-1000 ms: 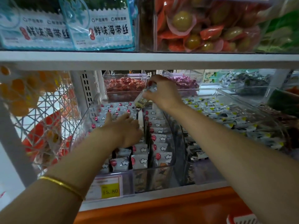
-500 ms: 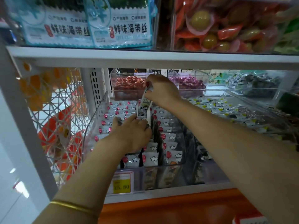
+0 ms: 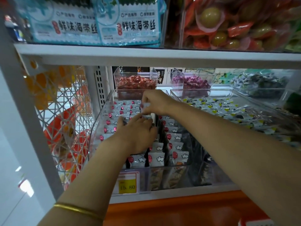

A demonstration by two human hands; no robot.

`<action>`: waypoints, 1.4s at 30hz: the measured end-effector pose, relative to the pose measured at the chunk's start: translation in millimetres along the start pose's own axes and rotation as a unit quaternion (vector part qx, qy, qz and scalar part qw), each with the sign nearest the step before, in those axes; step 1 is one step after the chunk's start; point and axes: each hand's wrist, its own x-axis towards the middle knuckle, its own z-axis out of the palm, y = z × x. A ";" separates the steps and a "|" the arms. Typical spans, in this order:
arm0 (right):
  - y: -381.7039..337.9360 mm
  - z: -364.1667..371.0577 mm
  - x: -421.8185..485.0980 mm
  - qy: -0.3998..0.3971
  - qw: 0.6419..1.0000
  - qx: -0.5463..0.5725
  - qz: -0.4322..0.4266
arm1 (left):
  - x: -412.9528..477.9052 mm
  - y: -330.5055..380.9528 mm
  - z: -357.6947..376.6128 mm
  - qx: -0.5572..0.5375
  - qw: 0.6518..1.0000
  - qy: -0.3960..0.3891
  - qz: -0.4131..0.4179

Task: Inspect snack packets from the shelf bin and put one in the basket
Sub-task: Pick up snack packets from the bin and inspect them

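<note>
A clear plastic shelf bin (image 3: 97, 126) holds rows of small white snack packets (image 3: 158, 159) printed with a red balloon and clouds. My right hand (image 3: 156, 102) reaches in over the back of the bin and pinches one such packet (image 3: 145, 106) between thumb and fingers, just above the rows. My left hand (image 3: 138, 132) lies over the middle rows with fingers stretched forward, touching the packets below the held one. No basket is in view.
A yellow price tag (image 3: 127, 186) sits on the bin's front. A second clear bin (image 3: 228, 95) of black and yellow packets stands to the right. Small tubs of red (image 3: 136, 84) and purple (image 3: 193, 82) sweets stand behind. The upper shelf board (image 3: 146, 56) hangs close overhead.
My right hand has lowered the pinched packet toward the rows. My left hand has slid forward over the packets and spread its fingers. The camera has moved closer to the bin.
</note>
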 end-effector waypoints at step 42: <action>-44.0 -27.8 -141.3 0.267 0.816 0.492 0.146 | -65.4 7.9 -31.3 -0.550 0.808 0.193 -0.090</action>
